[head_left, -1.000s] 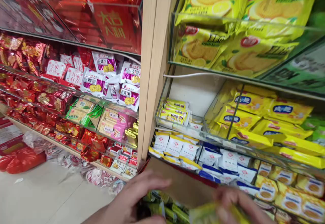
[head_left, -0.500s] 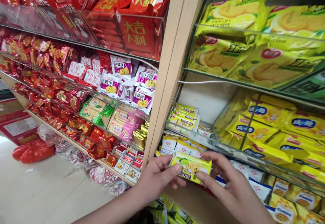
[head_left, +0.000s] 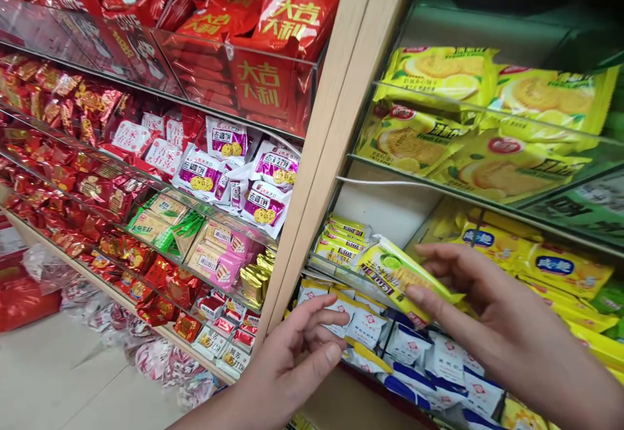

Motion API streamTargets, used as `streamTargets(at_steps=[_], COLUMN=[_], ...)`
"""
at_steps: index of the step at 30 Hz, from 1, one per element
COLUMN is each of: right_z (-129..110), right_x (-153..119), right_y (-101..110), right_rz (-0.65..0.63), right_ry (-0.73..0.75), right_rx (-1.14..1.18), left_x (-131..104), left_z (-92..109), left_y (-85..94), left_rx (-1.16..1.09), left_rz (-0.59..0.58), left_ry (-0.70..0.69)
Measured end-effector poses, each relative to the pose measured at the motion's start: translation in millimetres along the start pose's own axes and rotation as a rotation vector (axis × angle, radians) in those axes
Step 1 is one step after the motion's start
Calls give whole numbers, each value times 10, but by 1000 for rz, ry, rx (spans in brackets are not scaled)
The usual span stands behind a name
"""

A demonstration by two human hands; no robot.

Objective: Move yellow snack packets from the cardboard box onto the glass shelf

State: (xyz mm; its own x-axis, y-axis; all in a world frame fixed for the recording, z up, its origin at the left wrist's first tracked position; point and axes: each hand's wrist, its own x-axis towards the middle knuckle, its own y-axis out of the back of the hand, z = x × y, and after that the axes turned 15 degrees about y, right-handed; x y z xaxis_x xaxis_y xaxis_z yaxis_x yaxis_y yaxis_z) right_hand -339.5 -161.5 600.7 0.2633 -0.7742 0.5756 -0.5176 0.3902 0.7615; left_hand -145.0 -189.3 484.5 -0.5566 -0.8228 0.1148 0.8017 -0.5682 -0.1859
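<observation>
My right hand (head_left: 492, 313) grips a yellow-green lemon biscuit packet (head_left: 402, 277) between thumb and fingers, tilted in front of the middle shelf. Just left of that packet, similar small lemon packets (head_left: 341, 241) stand in a clear compartment. My left hand (head_left: 307, 352) is lower and to the left, empty, with its fingers apart and slightly curled. It is in front of white and blue packets (head_left: 365, 326) on the lower shelf.
A wooden post (head_left: 319, 151) divides the shelving. Red packets (head_left: 258, 79) and purple-white packets (head_left: 266, 202) fill the left unit. Large lemon biscuit packs (head_left: 433, 73) sit upper right behind a clear shelf edge. Plastic bags (head_left: 160, 358) lie on the floor.
My left hand has let go of the lemon packet and opened below it. My right hand has raised the packet toward the small lemon packets. The view has shifted slightly.
</observation>
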Motion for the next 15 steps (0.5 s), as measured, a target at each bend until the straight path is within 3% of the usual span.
streamTargets(at_steps=[2,4,6,9,11,13,15], right_z=[-98,-206,-284,-351,-385,-397,-366], right_x=[14,-23,-65,-59,-12,47,118], right_y=[-118,-249,-324,-283,-195,-98,-5], right_rz=[-69,-202,-216,-93,-186,-350,-362], right_ry=[-39,2,157,465,600,625,545], right_rx=[240,316,136,-182,-208,-167,-193], left_x=[29,39,29,2,-11,-17,-21], left_z=[16,33,50,101,157,203,204], left_y=[-42,-81,-86,-29,19,61,104], left_rx=[-67,-66,46,430,662,750,743], left_rz=[-94,-131,-111,-35,-12,37,144], left_ry=[-16,-14,43,98,43,-41,-128])
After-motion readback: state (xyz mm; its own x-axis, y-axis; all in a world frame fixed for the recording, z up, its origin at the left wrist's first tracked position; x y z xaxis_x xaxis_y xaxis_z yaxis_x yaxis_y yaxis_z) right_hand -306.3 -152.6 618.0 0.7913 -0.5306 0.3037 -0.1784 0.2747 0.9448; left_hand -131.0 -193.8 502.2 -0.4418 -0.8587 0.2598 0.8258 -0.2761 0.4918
